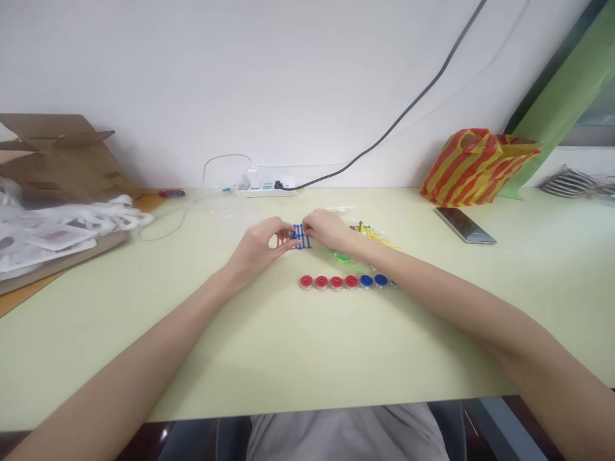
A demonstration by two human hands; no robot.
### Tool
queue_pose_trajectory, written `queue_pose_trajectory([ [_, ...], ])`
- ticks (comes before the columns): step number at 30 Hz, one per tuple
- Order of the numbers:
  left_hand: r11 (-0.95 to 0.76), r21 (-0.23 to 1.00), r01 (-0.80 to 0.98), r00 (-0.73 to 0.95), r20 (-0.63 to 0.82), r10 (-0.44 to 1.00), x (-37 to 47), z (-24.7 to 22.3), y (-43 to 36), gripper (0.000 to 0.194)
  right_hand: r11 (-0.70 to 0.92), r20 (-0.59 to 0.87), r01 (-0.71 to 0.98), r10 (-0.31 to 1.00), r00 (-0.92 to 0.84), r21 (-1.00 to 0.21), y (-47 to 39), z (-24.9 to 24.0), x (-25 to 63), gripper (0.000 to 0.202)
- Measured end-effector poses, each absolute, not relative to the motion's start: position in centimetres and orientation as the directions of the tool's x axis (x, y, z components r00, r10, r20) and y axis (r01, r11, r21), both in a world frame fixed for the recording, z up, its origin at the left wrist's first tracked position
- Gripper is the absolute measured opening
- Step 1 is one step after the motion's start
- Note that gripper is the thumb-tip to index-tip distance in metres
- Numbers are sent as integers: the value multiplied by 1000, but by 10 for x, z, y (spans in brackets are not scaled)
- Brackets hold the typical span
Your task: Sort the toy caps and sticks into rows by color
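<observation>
Blue barred pieces (pixel 303 241), pinched by left hand (pixel 257 246), touch right hand (pixel 331 230), whose grip's unclear.

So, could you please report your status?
Left hand pinching blue slatted plastic piece. Right hand at its right end. Right forearm partly covers row of round red- and blue-topped containers.

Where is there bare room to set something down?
Between the left forearm and right forearm, the tabletop lies bare from the row of red and blue caps to the near edge; another patch lies between the phone and right forearm. Crowded: around the left hand, right hand and blue pieces, and far left by the cardboard box.
</observation>
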State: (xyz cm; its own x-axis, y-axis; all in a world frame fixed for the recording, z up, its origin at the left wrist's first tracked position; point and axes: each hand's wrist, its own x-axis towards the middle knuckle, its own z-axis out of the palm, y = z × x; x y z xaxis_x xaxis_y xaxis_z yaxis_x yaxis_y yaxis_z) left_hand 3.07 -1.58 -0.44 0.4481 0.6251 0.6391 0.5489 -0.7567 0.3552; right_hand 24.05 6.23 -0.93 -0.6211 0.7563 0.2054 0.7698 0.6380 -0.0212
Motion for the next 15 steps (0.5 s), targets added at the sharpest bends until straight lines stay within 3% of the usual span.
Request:
queue_pose_trajectory([
  [8, -742, 371, 559, 433, 633, 642, 32, -3, -17, 27, 627, 201, 776, 771, -604, -70, 60, -4, 243, 24],
  [15, -741, 371, 559, 413, 651, 637, 30, -4, -16, 22, 611, 299, 773, 780, -550, -172, 65, 11, 252, 22],
])
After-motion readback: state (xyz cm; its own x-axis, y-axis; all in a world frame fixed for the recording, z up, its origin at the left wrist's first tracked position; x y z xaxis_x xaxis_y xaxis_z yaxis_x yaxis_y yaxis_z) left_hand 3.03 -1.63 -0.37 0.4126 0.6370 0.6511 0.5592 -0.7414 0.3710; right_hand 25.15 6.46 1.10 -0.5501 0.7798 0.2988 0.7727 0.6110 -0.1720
